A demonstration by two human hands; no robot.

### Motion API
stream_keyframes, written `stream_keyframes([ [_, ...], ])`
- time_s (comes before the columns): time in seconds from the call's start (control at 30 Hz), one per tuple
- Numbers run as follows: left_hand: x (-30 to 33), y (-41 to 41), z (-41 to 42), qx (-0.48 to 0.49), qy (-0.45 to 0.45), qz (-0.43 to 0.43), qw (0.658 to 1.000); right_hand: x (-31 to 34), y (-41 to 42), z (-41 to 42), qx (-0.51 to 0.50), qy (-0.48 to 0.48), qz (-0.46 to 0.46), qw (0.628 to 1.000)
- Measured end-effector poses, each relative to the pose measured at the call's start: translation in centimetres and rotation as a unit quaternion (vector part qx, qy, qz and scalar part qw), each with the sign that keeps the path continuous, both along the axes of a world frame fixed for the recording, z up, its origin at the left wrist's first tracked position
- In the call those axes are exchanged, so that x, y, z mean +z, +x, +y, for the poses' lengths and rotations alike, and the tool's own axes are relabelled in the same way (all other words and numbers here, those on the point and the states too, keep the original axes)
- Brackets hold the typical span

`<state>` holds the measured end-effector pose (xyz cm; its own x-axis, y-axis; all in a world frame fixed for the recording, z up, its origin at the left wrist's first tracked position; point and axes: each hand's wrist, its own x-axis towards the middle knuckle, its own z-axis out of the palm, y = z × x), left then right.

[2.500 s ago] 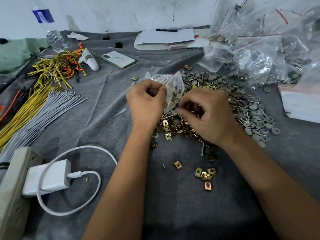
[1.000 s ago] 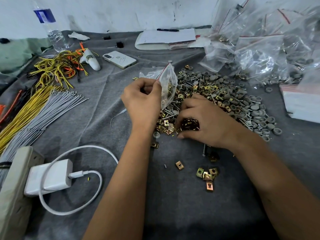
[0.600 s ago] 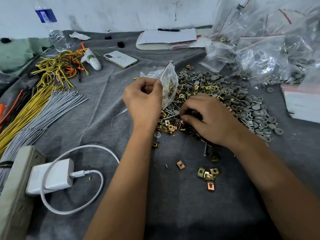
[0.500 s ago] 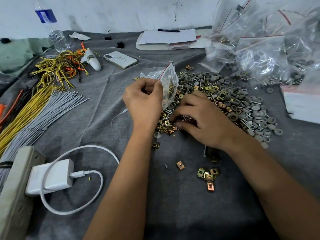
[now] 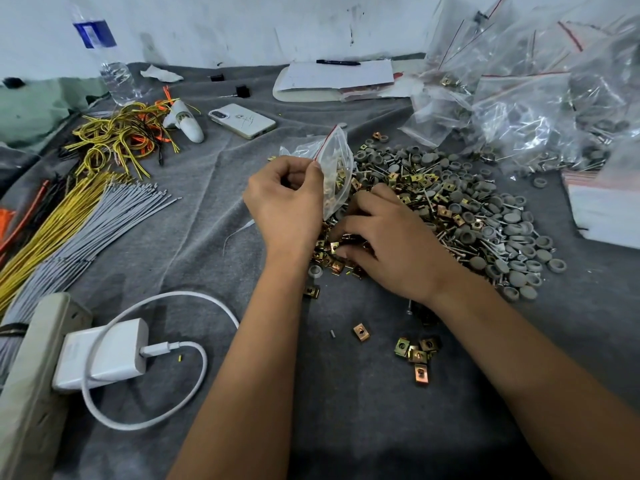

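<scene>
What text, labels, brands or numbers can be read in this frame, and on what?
Nothing here is legible.
Blue label on the water bottle: too blurred to read.
Dark mark on the back of the phone: a scribble, not readable.
The pen: any print too small to tell.

A white wall [image 5: 242, 26] runs along the back, scuffed with dark smudges and scratches. The worktop [image 5: 346, 427] meets it and is covered by a grey felt-like cloth [image 5: 194, 216], creased into soft folds near the middle. At the far left a pale green sheet [image 5: 31, 109] lies bunched. A clear water bottle [image 5: 114, 77] with a blue label stands at the back left. A white notepad [image 5: 339, 76] with a black pen [image 5: 337, 62] on it lies by the wall. The light is soft and even, with faint shadows.
</scene>
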<state>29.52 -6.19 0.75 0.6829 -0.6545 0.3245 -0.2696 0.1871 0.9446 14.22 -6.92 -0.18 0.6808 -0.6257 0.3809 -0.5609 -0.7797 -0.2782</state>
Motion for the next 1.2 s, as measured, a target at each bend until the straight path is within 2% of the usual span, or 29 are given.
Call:
stream_keyframes([
  [0.3, -0.1, 0.0, 0.0, -0.004, 0.0, -0.004, 1.0, 0.3, 0.2, 0.2, 0.03, 0.032, 0.008, 0.999],
  [0.4, -0.2, 0.0, 0.0, -0.013, 0.001, -0.025, 1.0, 0.6, -0.5, 0.2, 0.009, 0.045, -0.13, 0.99],
  [0.47, -0.2, -0.2, 0.2, -0.041, 0.009, -0.07, 0.997, 1.0, -1.1, 0.1, -0.02, 0.006, -0.236, 0.972],
  [0.57, -0.2, -0.8, 0.5, -0.117, 0.021, -0.145, 0.982, 1.2, -1.6, -0.1, -0.054, -0.046, -0.297, 0.952],
  [0.63, -0.2, -1.1, 0.6, -0.144, 0.018, -0.165, 0.976, 1.1, -1.5, -0.2, -0.067, -0.052, -0.281, 0.956],
  [0.8, -0.1, -0.9, 0.6, -0.153, 0.018, -0.136, 0.979, 1.1, -1.3, -0.5, -0.088, -0.056, -0.27, 0.957],
  [0.9, 0.0, -0.8, 0.5, -0.119, 0.017, -0.097, 0.988, 1.2, -1.3, -0.3, -0.101, -0.075, -0.292, 0.948],
  [1.0, 0.1, -0.4, 0.2, -0.044, 0.0, -0.03, 0.999, 1.1, -1.3, -0.1, -0.105, -0.082, -0.294, 0.947],
  [1.07, 0.2, 0.0, 0.1, -0.012, -0.013, 0.002, 1.0, 0.9, -1.0, 0.1, -0.085, -0.062, -0.247, 0.963],
  [1.13, 0.2, 0.2, 0.1, -0.008, -0.022, 0.021, 1.0, 0.5, -0.5, 0.2, -0.069, -0.029, -0.135, 0.988],
  [1.2, 0.3, 0.1, 0.1, -0.018, -0.02, 0.017, 0.999, 0.1, 0.1, 0.3, -0.075, -0.01, -0.018, 0.997],
])
